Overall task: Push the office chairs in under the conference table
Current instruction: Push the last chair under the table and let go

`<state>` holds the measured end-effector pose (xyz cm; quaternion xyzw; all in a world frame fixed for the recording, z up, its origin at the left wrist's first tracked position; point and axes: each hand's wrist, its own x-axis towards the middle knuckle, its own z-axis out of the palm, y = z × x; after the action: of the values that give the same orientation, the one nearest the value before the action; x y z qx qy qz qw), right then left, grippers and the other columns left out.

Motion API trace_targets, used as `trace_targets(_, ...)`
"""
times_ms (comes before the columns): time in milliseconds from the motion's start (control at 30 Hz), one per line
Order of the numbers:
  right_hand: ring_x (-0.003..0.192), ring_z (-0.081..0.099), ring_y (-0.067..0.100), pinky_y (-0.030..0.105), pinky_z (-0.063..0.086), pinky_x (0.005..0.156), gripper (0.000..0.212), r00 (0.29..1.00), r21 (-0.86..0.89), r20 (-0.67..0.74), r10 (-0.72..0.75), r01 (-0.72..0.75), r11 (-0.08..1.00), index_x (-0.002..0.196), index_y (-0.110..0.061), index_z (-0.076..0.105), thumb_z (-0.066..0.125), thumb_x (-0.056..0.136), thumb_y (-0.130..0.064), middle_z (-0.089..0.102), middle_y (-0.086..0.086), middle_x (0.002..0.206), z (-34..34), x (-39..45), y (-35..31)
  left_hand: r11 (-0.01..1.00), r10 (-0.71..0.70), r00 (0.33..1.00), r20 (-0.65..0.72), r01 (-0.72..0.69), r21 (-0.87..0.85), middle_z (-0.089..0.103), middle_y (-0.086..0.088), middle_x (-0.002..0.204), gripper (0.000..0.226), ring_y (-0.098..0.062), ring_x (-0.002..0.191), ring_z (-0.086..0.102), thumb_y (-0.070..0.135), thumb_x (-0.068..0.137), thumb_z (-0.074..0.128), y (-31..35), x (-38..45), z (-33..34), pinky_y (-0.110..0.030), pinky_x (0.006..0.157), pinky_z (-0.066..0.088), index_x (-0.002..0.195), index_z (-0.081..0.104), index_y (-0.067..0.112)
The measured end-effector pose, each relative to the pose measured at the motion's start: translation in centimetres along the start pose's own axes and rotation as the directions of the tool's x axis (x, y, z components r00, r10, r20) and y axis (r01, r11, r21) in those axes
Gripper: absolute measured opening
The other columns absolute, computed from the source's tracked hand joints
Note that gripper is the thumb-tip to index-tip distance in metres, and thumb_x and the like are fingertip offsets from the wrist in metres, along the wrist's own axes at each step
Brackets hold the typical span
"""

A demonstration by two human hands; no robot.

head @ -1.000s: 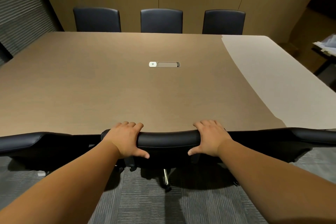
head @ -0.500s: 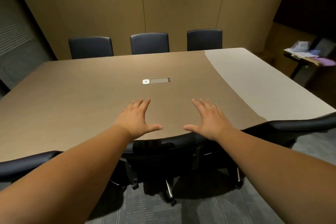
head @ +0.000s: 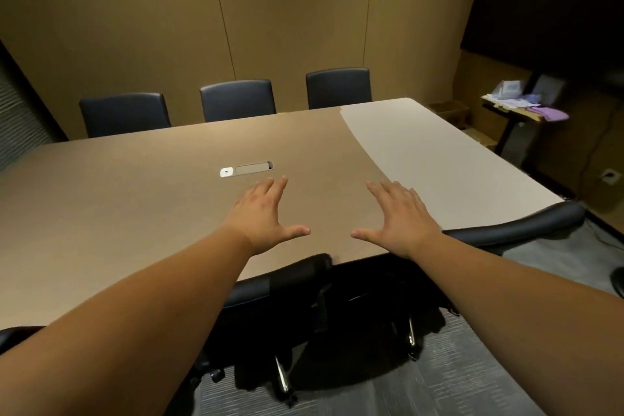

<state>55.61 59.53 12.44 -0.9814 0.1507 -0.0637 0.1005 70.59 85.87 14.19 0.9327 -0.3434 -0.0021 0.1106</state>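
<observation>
The left hand [head: 261, 218] is spread flat, fingers splayed and thumb out to the side, gripping nothing; it hovers over the brown surface [head: 118, 199] with its fingertips pointing toward the far wall. The right hand [head: 401, 216] mirrors it, also open and empty, thumb turned inward toward the left one. Whether either palm touches the surface cannot be told.

Below and nearer than both hands, the near chair [head: 297, 275] sits tucked against the near edge of the surface. The top of its dark backrest runs left to right along that edge, partly hidden by the forearms, and its chrome base legs [head: 282, 378] and casters show on the grey carpet [head: 456, 365] underneath. The chair faces away from the camera, toward the surface.

To the right, a second chair back [head: 516, 226] lies along the same edge, just beside the pale section of the surface. At the lower left edge a sliver of another dark chair [head: 17, 336] shows.

Across the surface, three far chairs [head: 236, 100] stand upright in a row, facing this way. A cable port [head: 248, 168] sits at the centre.
</observation>
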Motion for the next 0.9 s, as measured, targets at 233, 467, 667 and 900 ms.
trace_targets(233, 0.158, 0.005, 0.027, 0.047, 0.001, 0.126, 0.113, 1.0, 0.001, 0.024, 0.009, -0.009, 1.0, 0.163, -0.036, 0.007, 0.049, 0.075, -0.094, 0.013, 0.003, 0.172, -3.6, 1.5, 14.2, 1.0, -0.002, 1.0, -0.013, 0.002, -0.03, 0.022, -0.003, 0.17, 0.121, -0.027, 0.156, 0.019, 0.093, 0.069, 0.057, 12.8, 6.8, 4.5, -0.049, 0.125, 0.024, 0.162, 0.01, 0.032)
trace_targets(467, 0.159, 0.005, 0.027, 0.048, 0.002, 0.126, 0.121, 1.0, -0.021, 0.009, 0.025, -0.025, 0.999, 0.163, -0.038, 0.006, 0.029, 0.063, -0.103, 0.012, 0.002, 0.172, -5.4, 3.0, 23.6, 0.998, 0.026, 1.0, -0.008, -0.026, -0.053, 0.023, -0.003, 0.17, 0.128, -0.026, 0.156, 0.018, 0.1, 0.059, 0.043, 21.9, 12.0, 7.5, -0.048, 0.123, 0.022, 0.162, 0.011, 0.031)
trace_targets(667, 0.159, 0.006, 0.027, 0.048, 0.001, 0.126, 0.117, 0.998, -0.019, 0.008, 0.06, -0.06, 0.998, 0.162, -0.039, 0.006, 0.033, 0.067, -0.101, 0.013, 0.001, 0.172, -4.6, 4.7, 29.5, 0.998, 0.041, 0.999, 0.002, -0.041, -0.05, 0.022, -0.005, 0.171, 0.122, -0.027, 0.157, 0.017, 0.093, 0.067, 0.056, 25.4, 16.6, 9.1, -0.05, 0.123, 0.023, 0.163, 0.013, 0.031)
trace_targets(900, 0.159, 0.005, 0.026, 0.048, 0.001, 0.126, 0.114, 0.995, -0.045, 0.02, 0.098, -0.097, 0.994, 0.162, -0.04, 0.006, 0.033, 0.069, -0.1, 0.013, 0.001, 0.173, -3.9, 7.7, 34.8, 0.995, 0.07, 0.997, 0.011, -0.069, -0.071, 0.02, -0.003, 0.171, 0.119, -0.026, 0.158, 0.015, 0.093, 0.069, 0.057, 28.0, 22.8, 11.0, -0.051, 0.122, 0.023, 0.162, 0.01, 0.034)
